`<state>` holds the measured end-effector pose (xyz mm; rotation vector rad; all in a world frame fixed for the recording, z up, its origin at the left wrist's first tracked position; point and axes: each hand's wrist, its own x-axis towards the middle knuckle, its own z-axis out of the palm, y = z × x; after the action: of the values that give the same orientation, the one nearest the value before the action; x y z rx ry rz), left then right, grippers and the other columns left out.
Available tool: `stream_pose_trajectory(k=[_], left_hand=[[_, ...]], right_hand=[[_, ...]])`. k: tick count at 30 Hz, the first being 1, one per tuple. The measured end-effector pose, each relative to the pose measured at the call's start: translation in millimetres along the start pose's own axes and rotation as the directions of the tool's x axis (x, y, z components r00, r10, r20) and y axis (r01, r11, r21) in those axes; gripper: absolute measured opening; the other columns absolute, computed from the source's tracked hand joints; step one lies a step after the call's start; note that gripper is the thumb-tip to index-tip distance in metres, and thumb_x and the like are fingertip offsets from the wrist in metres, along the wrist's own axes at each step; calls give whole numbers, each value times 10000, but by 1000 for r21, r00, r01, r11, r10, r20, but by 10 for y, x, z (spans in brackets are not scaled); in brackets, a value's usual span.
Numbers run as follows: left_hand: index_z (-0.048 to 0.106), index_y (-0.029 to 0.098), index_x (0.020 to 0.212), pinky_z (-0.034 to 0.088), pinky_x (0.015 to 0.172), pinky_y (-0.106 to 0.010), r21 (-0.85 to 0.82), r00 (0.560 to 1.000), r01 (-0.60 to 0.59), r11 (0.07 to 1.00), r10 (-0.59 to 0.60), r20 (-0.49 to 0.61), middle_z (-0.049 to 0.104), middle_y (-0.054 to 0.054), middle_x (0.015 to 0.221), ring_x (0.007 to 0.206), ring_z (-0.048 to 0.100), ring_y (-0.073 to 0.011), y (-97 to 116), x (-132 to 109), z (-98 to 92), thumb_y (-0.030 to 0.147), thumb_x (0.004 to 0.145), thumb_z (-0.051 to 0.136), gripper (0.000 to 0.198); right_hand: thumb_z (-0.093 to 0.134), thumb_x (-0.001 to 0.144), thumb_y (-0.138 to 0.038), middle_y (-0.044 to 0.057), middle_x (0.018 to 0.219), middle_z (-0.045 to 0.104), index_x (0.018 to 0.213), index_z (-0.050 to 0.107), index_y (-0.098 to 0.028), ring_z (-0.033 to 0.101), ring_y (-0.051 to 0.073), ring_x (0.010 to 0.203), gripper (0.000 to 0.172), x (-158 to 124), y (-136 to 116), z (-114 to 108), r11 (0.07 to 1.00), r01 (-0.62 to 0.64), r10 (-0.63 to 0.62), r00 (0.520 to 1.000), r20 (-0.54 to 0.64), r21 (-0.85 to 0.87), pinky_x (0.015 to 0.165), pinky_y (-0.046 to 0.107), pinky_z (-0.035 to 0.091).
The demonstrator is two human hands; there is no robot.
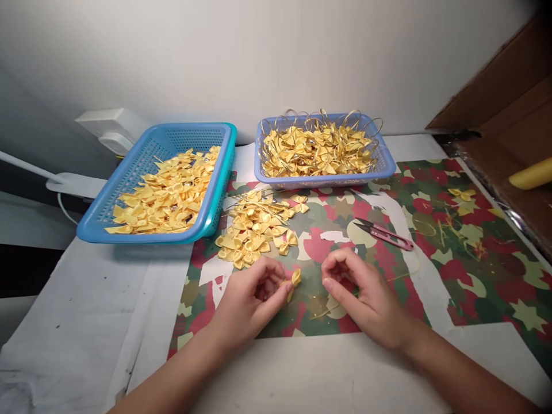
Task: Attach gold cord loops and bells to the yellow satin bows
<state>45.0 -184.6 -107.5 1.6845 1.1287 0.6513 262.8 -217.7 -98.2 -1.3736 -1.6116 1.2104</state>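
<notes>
My left hand (pixel 254 299) pinches a small yellow satin ribbon bow (pixel 295 278) between thumb and fingertips. To its right, my right hand (pixel 366 293) is curled with thumb and index finger closed together; whatever they hold, if anything, is too small to make out. A thin yellow strand (pixel 325 312) shows on the mat just left of the right hand, and another strand (pixel 403 276) shows on its far side. Beyond the left hand lies a loose pile of yellow bows (pixel 252 230), several with gold wire ties. Pink-handled thread snips (pixel 386 234) rest beyond the right hand.
A blue basket (pixel 88 227) of bows, stacked in a teal one (pixel 215 213), stands left. Another blue basket (pixel 328 181) at the back holds bows with looped gold ties. Thread scraps (pixel 451 227) litter the patterned mat's right side. A cardboard box (pixel 500 103) borders the right.
</notes>
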Motion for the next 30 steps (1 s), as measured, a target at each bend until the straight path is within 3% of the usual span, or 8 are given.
stream_pose_trajectory(k=[3, 6, 11, 15, 20, 23, 26, 30], left_hand=[[577, 205, 928, 339, 472, -207, 284, 985, -78, 956, 119, -128, 555, 45, 609, 462, 415, -79, -27, 19, -41, 269, 847, 623, 112], [616, 203, 937, 416, 601, -258, 543, 931, -141, 828, 298, -212, 591, -4, 704, 627, 523, -142, -58, 67, -91, 274, 840, 624, 120], [658, 292, 1175, 417, 874, -411, 772, 897, -171, 612, 420, -134, 595, -103, 1179, 1040, 523, -268, -137, 175, -74, 235, 884, 576, 308], [721, 315, 1060, 375, 906, -452, 812, 903, -165, 560, 417, -104, 569, -92, 1282, 1114, 470, -302, -182, 234, -23, 248, 895, 569, 234], [740, 257, 833, 354, 888, -429, 777, 889, -219, 590, 448, -90, 670, -64, 1088, 1057, 503, -276, -186, 284, -40, 272, 896, 585, 168], [727, 235, 802, 354, 858, -410, 750, 883, -249, 612, 462, -84, 689, -60, 1009, 1001, 531, -254, -156, 292, -33, 270, 898, 580, 179], [709, 207, 815, 360, 869, -405, 725, 864, -229, 650, 479, -156, 690, -67, 985, 992, 548, -244, -125, 275, 10, 238, 900, 562, 172], [708, 216, 852, 350, 942, -428, 725, 825, -237, 646, 528, -200, 676, -63, 1077, 1061, 544, -252, -157, 269, 56, 219, 869, 572, 136]], right_hand=[[473, 938, -242, 0, 766, 522, 897, 485, -231, 501, 128, 665, 44, 0, 38, 8, 996, 34, -42, 994, -98, -83, 579, 246, 433], [470, 933, -223, -5, 722, 519, 867, 485, -232, 488, 128, 632, 68, 4, 25, 18, 988, 75, -89, 991, -101, -135, 556, 248, 419], [452, 929, -187, -11, 704, 532, 835, 487, -224, 479, 115, 601, 107, 7, -8, 35, 973, 144, -158, 985, -69, -181, 550, 248, 405], [447, 914, -162, -7, 731, 541, 812, 487, -213, 485, 113, 629, 121, 22, 24, 51, 964, 173, -192, 979, -76, -204, 570, 241, 409], [455, 889, -142, -3, 731, 526, 786, 482, -202, 461, 114, 617, 122, 75, 79, 98, 938, 228, -262, 959, -105, -261, 559, 240, 386], [468, 882, -139, 5, 751, 551, 784, 504, -194, 491, 127, 659, 118, 122, 111, 140, 909, 269, -326, 934, -143, -318, 619, 256, 400], [501, 880, -149, 26, 813, 603, 840, 565, -182, 532, 151, 755, 82, 184, 152, 180, 871, 313, -401, 899, -178, -379, 721, 281, 423], [562, 879, -204, 47, 906, 649, 981, 629, -180, 534, 198, 911, 124, 281, 206, 216, 798, 190, -345, 922, -176, -572, 827, 322, 402]])
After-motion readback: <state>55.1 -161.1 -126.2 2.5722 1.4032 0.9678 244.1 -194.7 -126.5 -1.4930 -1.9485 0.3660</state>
